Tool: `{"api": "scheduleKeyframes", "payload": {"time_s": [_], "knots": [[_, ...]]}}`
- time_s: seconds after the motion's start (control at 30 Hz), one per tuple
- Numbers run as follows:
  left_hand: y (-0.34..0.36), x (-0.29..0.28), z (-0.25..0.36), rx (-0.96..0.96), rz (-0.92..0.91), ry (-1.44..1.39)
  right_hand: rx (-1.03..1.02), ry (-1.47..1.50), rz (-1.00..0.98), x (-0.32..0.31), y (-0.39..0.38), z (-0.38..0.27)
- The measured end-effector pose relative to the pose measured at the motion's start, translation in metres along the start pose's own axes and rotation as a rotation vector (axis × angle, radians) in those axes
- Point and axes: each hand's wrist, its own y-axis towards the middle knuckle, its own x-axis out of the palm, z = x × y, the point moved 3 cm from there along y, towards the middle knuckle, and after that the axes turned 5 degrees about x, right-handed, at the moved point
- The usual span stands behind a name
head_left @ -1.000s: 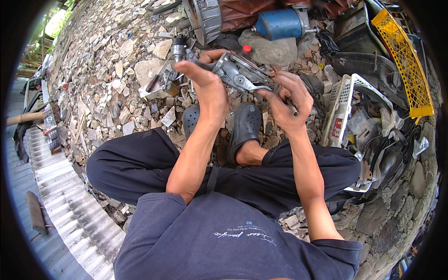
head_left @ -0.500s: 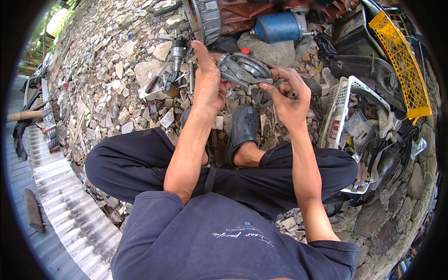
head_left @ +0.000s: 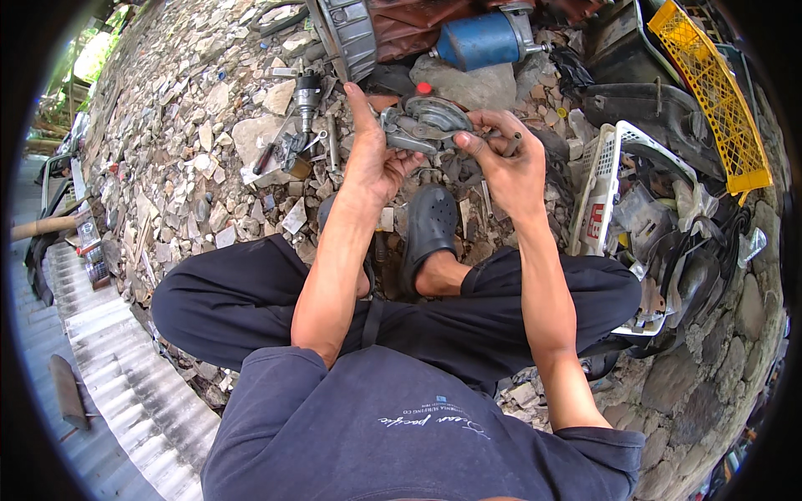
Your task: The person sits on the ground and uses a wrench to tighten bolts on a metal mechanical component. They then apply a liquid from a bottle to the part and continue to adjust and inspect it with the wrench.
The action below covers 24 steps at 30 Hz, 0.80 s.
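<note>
Between my two hands is a grey metal engine part [head_left: 430, 119] with a round, rimmed body and a lever-like arm, much like a mechanical fuel pump. My left hand [head_left: 373, 154] supports its left end on curled fingers, the thumb pointing up and away. My right hand [head_left: 507, 159] pinches the right edge between thumb and forefinger. A short dark metal rod or tube [head_left: 513, 144] also juts from the right hand's fingers. On the stones left of my hands lie a distributor-like part [head_left: 307, 93], a screwdriver [head_left: 264, 159] and a small wrench [head_left: 317, 139].
Loose stones cover the ground. Beyond my hands stand a ribbed metal housing [head_left: 354, 37] and a blue cylinder [head_left: 478, 42]. To the right are a white crate [head_left: 597, 196] of parts and a yellow plastic grid [head_left: 710, 96]. Corrugated sheet [head_left: 125, 359] lies at the left.
The engine part has turned a little in my hands, and my right fingers have shifted along its edge. The rod in my right hand sticks out further. The whole view has shifted slightly.
</note>
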Motion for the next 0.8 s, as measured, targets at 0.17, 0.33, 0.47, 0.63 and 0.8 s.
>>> {"api": "scheduleKeyframes", "payload": {"time_s": [0.17, 0.33, 0.47, 0.63, 0.8], "knots": [[0.0, 0.006, -0.009, -0.099, 0.037, -0.033, 0.001, -0.009, 0.025, -0.002, 0.003, 0.003], [0.003, 0.007, -0.021, -0.191, 0.077, -0.097, 0.081, -0.126, 0.048, -0.006, 0.005, 0.005], [0.006, 0.005, -0.031, -0.228, 0.082, -0.163, 0.031, -0.245, 0.082, -0.009, 0.005, -0.001], [0.004, 0.01, -0.033, -0.197, 0.098, -0.141, 0.081, -0.246, 0.076, -0.011, 0.007, 0.001], [-0.007, 0.021, -0.022, -0.064, 0.059, -0.063, 0.041, -0.149, 0.06, -0.015, 0.009, 0.006]]}}
